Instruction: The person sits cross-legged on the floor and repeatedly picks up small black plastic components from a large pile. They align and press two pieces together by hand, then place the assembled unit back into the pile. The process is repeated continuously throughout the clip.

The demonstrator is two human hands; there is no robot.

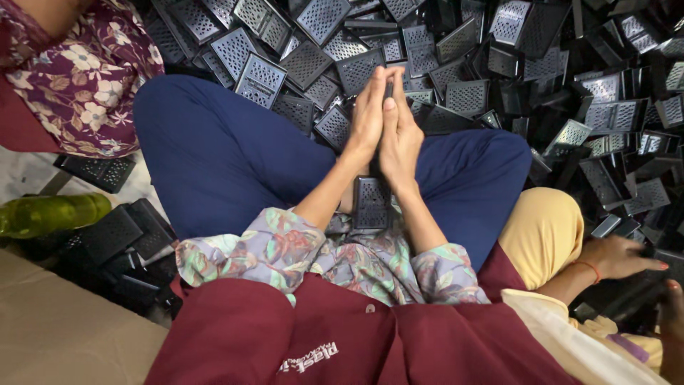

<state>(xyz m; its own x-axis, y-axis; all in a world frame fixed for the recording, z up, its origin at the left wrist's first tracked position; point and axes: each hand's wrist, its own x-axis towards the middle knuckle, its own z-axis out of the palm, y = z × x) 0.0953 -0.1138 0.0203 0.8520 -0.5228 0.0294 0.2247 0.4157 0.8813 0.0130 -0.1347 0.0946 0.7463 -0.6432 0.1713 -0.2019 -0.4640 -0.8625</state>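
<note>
My left hand (365, 121) and my right hand (400, 135) are pressed flat together, palm to palm, fingers pointing away from me, above my crossed legs in blue trousers (228, 157). A thin dark edge of a black perforated grater piece (389, 89) shows between the fingertips; the rest of it is hidden by the palms. Another black perforated grater piece (372, 202) lies in my lap between my forearms.
A big heap of black perforated grater pieces (456, 57) covers the floor ahead and to the right. A person in a floral garment (78, 71) sits at upper left. Another person's hand (616, 257) reaches into the heap at right. A green bottle (50, 214) lies left.
</note>
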